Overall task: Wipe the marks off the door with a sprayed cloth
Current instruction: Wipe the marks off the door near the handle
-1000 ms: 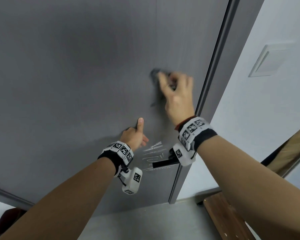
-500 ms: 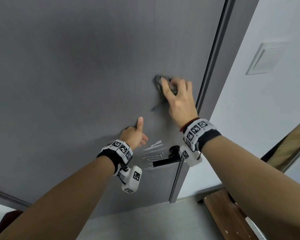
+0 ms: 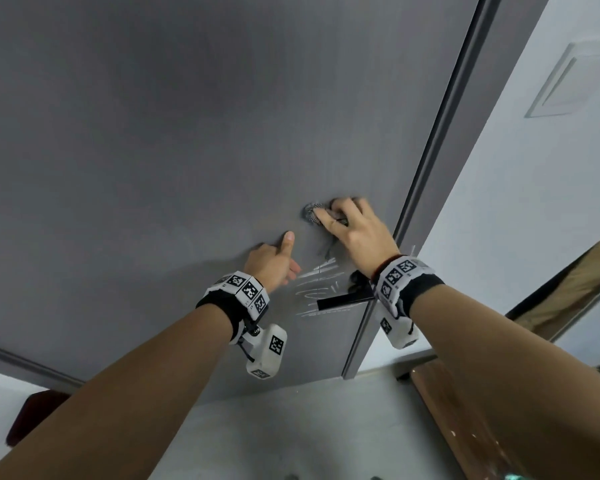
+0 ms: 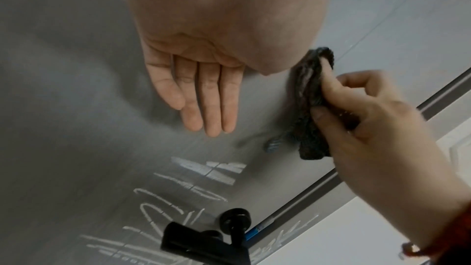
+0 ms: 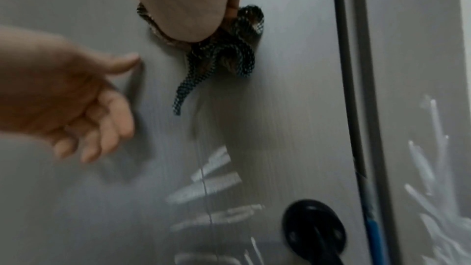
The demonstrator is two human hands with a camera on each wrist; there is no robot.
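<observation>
Two hands are working up against the grey door [image 3: 153, 168]. My right hand [image 3: 357, 230] is gripping a bunched dark cloth [image 4: 309, 108], fingers and thumb curling round it, and pressing it flat to the door above the black lever handle [image 3: 343, 300], near the door's edge w/ the frame. One loose tail of the cloth is hanging down past my palm in the right wrist view. My left hand [image 3: 272, 261] is holding nothing: thumb is pointing up and touching the door, fingers are lying loose & nearly straight, angling down-right. Several white chalky marks [image 3: 321, 289] are sitting between my left hand and the handle, just below the cloth, not touching it. More white marks [image 5: 433, 178] are showing on the surface beyond the door's edge, beside the handle's round base [image 5: 313, 229].
</observation>
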